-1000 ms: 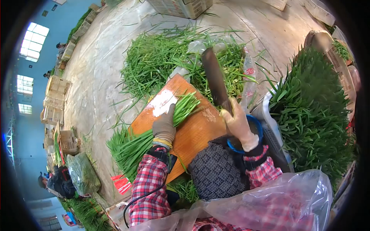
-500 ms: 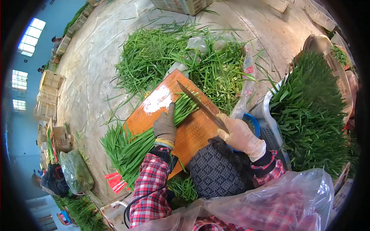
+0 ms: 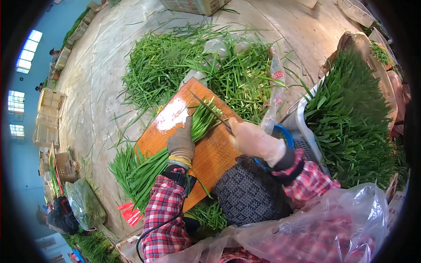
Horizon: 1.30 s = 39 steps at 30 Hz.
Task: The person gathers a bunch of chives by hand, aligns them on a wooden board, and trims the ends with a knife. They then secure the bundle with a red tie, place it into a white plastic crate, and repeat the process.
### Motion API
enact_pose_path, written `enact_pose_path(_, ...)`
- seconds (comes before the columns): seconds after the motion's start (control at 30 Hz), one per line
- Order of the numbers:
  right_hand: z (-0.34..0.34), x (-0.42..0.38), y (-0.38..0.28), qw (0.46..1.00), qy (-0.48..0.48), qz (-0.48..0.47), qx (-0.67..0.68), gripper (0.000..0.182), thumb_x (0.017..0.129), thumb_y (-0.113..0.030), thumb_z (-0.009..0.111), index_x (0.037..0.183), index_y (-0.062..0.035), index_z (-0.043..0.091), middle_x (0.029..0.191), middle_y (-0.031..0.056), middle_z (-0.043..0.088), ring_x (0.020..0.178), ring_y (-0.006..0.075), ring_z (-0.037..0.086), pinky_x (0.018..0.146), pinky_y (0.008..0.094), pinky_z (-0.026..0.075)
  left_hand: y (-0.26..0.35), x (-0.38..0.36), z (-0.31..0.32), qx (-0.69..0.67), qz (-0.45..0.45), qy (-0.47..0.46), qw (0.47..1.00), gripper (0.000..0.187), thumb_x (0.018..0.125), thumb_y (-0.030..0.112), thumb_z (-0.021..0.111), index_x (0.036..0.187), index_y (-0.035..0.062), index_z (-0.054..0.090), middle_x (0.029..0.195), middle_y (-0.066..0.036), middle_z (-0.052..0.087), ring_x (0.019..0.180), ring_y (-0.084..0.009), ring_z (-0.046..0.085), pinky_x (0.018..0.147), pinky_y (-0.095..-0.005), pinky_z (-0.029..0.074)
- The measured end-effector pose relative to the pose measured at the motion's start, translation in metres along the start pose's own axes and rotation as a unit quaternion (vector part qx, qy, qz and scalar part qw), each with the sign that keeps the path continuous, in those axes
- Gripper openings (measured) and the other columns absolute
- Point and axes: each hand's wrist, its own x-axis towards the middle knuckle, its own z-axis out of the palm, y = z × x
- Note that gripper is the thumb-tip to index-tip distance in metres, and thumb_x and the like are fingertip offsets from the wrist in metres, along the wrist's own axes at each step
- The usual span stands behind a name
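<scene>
My left hand [image 3: 181, 141], in a grey glove, is closed round a bundle of long green stalks [image 3: 147, 175] lying across an orange board [image 3: 215, 151]. The cut ends of the bundle point up and right past my fingers. Wrapped in a pale thin glove, my right hand [image 3: 254, 139] grips the handle of a knife [image 3: 210, 109]. The narrow dark blade slants up and left over the board, close beside the stalk ends. Red strips [image 3: 130, 213] stick out below the leafy end of the bundle.
Loose green cuttings [image 3: 162, 70] lie on the floor beyond the board, partly on clear plastic [image 3: 276, 87]. A white crate [image 3: 302, 115] of leafy stalks stands at right, by a blue basin [image 3: 285, 135]. Further crates [image 3: 51, 103] line the left; a person [image 3: 63, 215] is at lower left.
My right hand and the knife have moved left, nearer the stalk ends. The whole view has shifted slightly, and my left hand still holds the bundle.
</scene>
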Motion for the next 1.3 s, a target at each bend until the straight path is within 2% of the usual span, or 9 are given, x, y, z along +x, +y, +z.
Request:
enact_pose_path(0.33, 0.027, 0.025, 0.035, 0.991, 0.103, 0.089, 0.005, 0.037, 0.085, -0.025, 0.057, 0.115, -0.0069, 0.047, 0.073, 0.0213, 0.064, 0.068, 0.0419, 0.063, 0.065, 0.0511, 0.051, -0.017, 0.003, -0.012, -0.07, -0.097, -0.005, 0.993, 0.077, 0.078, 0.018, 0.066, 0.142, 0.0298, 0.027, 0.104, -0.015, 0.065, 0.091, -0.0363, 0.065, 0.074, -0.0464, 0.052)
enact_pose_path(0.43, 0.003, 0.024, 0.049, 0.965, 0.246, 0.082, 0.021, 0.044, 0.084, -0.021, 0.058, 0.125, -0.011, 0.046, 0.073, 0.0211, 0.063, 0.069, 0.0408, 0.063, 0.061, 0.0502, 0.049, -0.035, -0.012, -0.072, -0.13, -0.103, 0.119, 0.979, 0.075, 0.078, 0.02, 0.065, 0.142, 0.0323, 0.028, 0.097, -0.017, 0.067, 0.087, -0.0391, 0.065, 0.073, -0.0472, 0.051)
enact_pose_path(0.53, -0.015, 0.03, 0.043, 0.971, 0.235, 0.036, -0.007, 0.048, 0.082, -0.016, 0.058, 0.128, -0.0116, 0.047, 0.078, 0.0201, 0.065, 0.073, 0.0395, 0.064, 0.063, 0.0497, 0.049, -0.058, -0.031, -0.133, -0.157, -0.136, 0.224, 0.952, 0.077, 0.074, 0.02, 0.066, 0.141, 0.0246, 0.03, 0.093, -0.02, 0.067, 0.087, -0.0396, 0.065, 0.074, -0.0468, 0.051)
enact_pose_path(0.67, 0.003, 0.053, 0.035, 0.983, 0.147, -0.063, -0.088, 0.055, 0.079, -0.013, 0.06, 0.132, -0.0134, 0.047, 0.087, 0.0175, 0.065, 0.081, 0.0364, 0.064, 0.068, 0.047, 0.05, -0.096, -0.08, -0.194, -0.457, 0.021, 0.313, 0.832, 0.054, 0.072, 0.003, 0.067, 0.123, 0.0041, 0.051, 0.092, -0.008, 0.067, 0.077, -0.0188, 0.063, 0.069, -0.0318, 0.052)
enact_pose_path(0.8, 0.033, 0.079, 0.03, 0.982, 0.048, -0.071, -0.169, 0.059, 0.079, -0.012, 0.06, 0.135, -0.0155, 0.045, 0.091, 0.0155, 0.065, 0.085, 0.0344, 0.064, 0.072, 0.044, 0.051, -0.091, -0.176, -0.228, -0.58, -0.057, 0.285, 0.761, 0.034, 0.078, 0.014, 0.066, 0.107, -0.001, 0.057, 0.086, -0.007, 0.062, 0.07, -0.0157, 0.06, 0.059, -0.0291, 0.051)
enact_pose_path(1.03, 0.034, 0.081, 0.006, 0.967, -0.042, -0.072, -0.241, 0.054, 0.081, -0.025, 0.063, 0.132, -0.0138, 0.048, 0.106, 0.0185, 0.061, 0.1, 0.0334, 0.061, 0.081, 0.0447, 0.051, -0.099, -0.277, -0.155, -0.663, -0.059, 0.212, 0.715, 0.047, 0.07, 0.007, 0.07, 0.115, 0.0001, 0.056, 0.093, -0.008, 0.064, 0.079, -0.0185, 0.062, 0.069, -0.0308, 0.052)
enact_pose_path(1.13, 0.034, 0.072, -0.043, 0.973, -0.066, -0.186, -0.118, 0.049, 0.082, -0.018, 0.059, 0.129, -0.0105, 0.051, 0.119, 0.0216, 0.056, 0.109, 0.038, 0.056, 0.09, 0.0443, 0.048, -0.096, -0.292, -0.102, -0.695, -0.133, 0.164, 0.687, 0.051, 0.07, 0.003, 0.07, 0.118, 0.0025, 0.054, 0.095, -0.005, 0.064, 0.079, -0.0154, 0.062, 0.07, -0.0275, 0.052)
enact_pose_path(1.2, 0.073, 0.069, -0.057, 0.928, -0.087, -0.34, -0.126, 0.051, 0.08, -0.011, 0.057, 0.13, -0.0077, 0.049, 0.126, 0.0217, 0.052, 0.117, 0.0392, 0.05, 0.093, 0.0446, 0.046, -0.086, -0.3, -0.083, -0.742, -0.127, 0.134, 0.644, 0.052, 0.069, 0.002, 0.07, 0.118, 0.0024, 0.053, 0.096, -0.005, 0.064, 0.081, -0.0151, 0.062, 0.07, -0.0278, 0.052)
enact_pose_path(1.3, 0.097, 0.034, -0.081, 0.877, -0.2, -0.335, -0.28, 0.054, 0.08, -0.012, 0.058, 0.133, -0.0073, 0.045, 0.131, 0.0192, 0.048, 0.12, 0.0357, 0.048, 0.095, 0.0434, 0.047, -0.089, -0.314, -0.048, -0.718, -0.087, 0.167, 0.67, 0.054, 0.069, 0.001, 0.071, 0.119, 0.0025, 0.052, 0.098, -0.006, 0.064, 0.082, -0.0157, 0.062, 0.072, -0.0287, 0.053)
